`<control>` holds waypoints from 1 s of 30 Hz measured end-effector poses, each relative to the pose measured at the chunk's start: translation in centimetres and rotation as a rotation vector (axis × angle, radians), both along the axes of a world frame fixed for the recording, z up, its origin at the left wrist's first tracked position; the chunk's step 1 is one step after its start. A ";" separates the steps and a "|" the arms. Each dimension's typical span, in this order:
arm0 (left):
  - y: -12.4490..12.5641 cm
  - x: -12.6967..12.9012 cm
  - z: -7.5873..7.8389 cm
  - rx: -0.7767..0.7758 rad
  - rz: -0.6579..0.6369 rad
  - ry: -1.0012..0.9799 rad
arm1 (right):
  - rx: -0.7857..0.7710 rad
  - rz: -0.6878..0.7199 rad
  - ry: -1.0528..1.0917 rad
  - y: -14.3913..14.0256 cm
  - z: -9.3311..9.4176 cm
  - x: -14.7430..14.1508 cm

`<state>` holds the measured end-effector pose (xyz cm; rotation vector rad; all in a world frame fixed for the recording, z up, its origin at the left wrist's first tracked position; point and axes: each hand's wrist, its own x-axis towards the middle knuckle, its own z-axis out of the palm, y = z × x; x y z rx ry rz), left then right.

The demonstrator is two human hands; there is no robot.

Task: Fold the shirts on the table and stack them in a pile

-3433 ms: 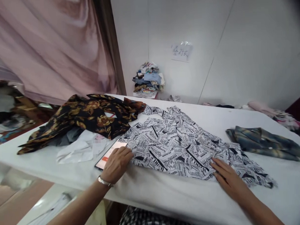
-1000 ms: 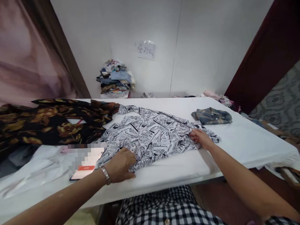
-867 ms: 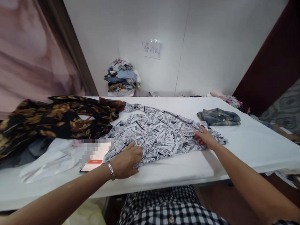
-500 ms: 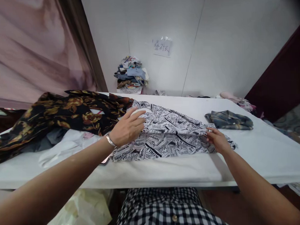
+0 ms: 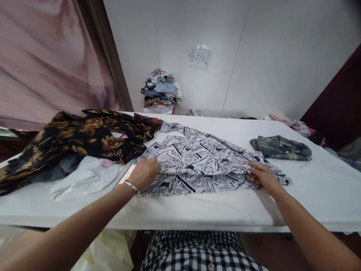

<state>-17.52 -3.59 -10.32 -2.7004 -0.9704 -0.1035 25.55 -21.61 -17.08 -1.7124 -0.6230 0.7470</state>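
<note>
A black-and-white newspaper-print shirt [image 5: 196,158] lies across the table in front of me, with a fold running along its length and one sleeve stretching back toward the dark floral garment. My left hand [image 5: 144,173] is closed on the shirt's left end, fingertips bent into the cloth. At the right end, my right hand [image 5: 265,178] pinches the fabric between thumb and fingers. Partly under my left wrist is a flat, pale object with an orange-red edge [image 5: 123,179], its kind hidden.
A black floral garment [image 5: 88,134] and a white garment [image 5: 84,180] lie to the left. A folded plaid shirt [image 5: 281,147] rests on the white table [image 5: 201,212] at right. A clothes pile [image 5: 161,90] stands by the wall, and a pale plastic bag [image 5: 104,252] is below.
My left hand has moved down and left from above the shirt to its left end and closed on it. The shirt's upper layer lies flatter. My right hand keeps its hold.
</note>
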 end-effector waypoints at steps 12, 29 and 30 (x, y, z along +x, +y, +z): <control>-1.1 -2.3 -4.2 -0.084 -0.089 -0.096 | -0.202 0.125 -0.225 -1.6 -0.9 1.2; -1.4 -1.4 -1.9 -0.204 -0.046 -0.223 | -0.117 0.266 -1.146 0.1 2.6 -1.3; -1.1 -0.8 -2.0 -0.167 -0.062 -0.263 | -0.024 0.326 -1.127 0.8 2.4 -1.7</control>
